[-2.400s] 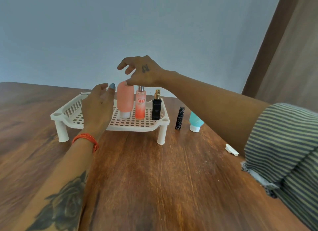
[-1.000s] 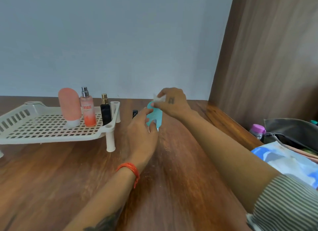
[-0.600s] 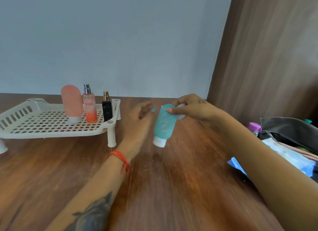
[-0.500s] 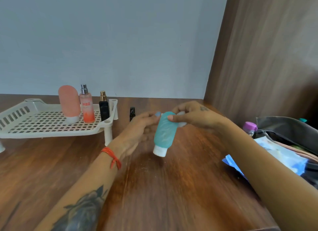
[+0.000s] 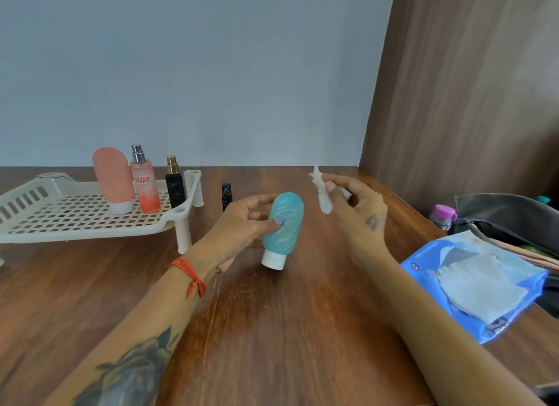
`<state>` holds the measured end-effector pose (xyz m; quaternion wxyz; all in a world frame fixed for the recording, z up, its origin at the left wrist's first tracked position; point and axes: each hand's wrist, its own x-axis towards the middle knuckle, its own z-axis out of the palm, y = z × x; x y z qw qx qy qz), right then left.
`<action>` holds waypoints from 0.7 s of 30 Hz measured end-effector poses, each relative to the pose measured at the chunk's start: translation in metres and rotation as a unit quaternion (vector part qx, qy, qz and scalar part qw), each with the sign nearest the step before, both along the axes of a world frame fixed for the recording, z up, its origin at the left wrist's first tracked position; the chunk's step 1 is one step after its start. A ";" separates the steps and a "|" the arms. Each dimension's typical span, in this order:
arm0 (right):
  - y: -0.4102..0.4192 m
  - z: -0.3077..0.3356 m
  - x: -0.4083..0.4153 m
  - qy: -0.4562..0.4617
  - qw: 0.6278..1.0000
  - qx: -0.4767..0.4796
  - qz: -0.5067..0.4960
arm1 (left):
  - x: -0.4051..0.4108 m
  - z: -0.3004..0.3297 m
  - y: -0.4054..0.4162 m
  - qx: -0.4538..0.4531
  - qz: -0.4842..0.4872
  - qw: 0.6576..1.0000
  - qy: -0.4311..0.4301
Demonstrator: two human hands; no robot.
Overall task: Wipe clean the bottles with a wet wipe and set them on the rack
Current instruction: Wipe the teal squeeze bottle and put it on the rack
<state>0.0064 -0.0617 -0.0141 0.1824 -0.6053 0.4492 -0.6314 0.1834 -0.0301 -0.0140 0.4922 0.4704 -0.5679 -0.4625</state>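
Observation:
My left hand (image 5: 242, 224) grips a teal squeeze bottle (image 5: 282, 224) with a white cap, held cap-down above the table. My right hand (image 5: 358, 212) pinches a crumpled white wet wipe (image 5: 322, 194) just right of the bottle, not touching it. On the white slotted rack (image 5: 75, 218) at the left stand a pink squeeze bottle (image 5: 112, 179), a pink spray bottle (image 5: 144, 182) and a black perfume bottle (image 5: 174, 185). A small black tube (image 5: 226, 195) stands on the table right of the rack.
A blue wet-wipe pack (image 5: 475, 284) lies open at the table's right edge. Behind it is a dark bag (image 5: 508, 218) with a purple-capped bottle (image 5: 443, 216). A brown wall panel (image 5: 469, 88) closes the right side. Wooden table (image 5: 272, 330) lies in front.
The teal bottle has passed from my right hand into my left. My right hand has pulled away to the right with the wipe. Earlier, my right hand was at the pink bottle on the rack.

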 end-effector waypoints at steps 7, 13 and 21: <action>0.005 -0.019 0.016 0.295 0.915 -0.276 -0.002 | -0.008 -0.005 -0.004 -0.051 0.013 0.999 -0.006; 0.000 -0.018 0.015 0.202 0.962 -0.182 -0.013 | -0.009 -0.008 -0.005 -0.068 0.027 0.997 -0.026; 0.007 -0.017 0.024 0.230 0.954 -0.194 0.011 | -0.011 -0.007 0.001 -0.078 0.022 0.996 -0.044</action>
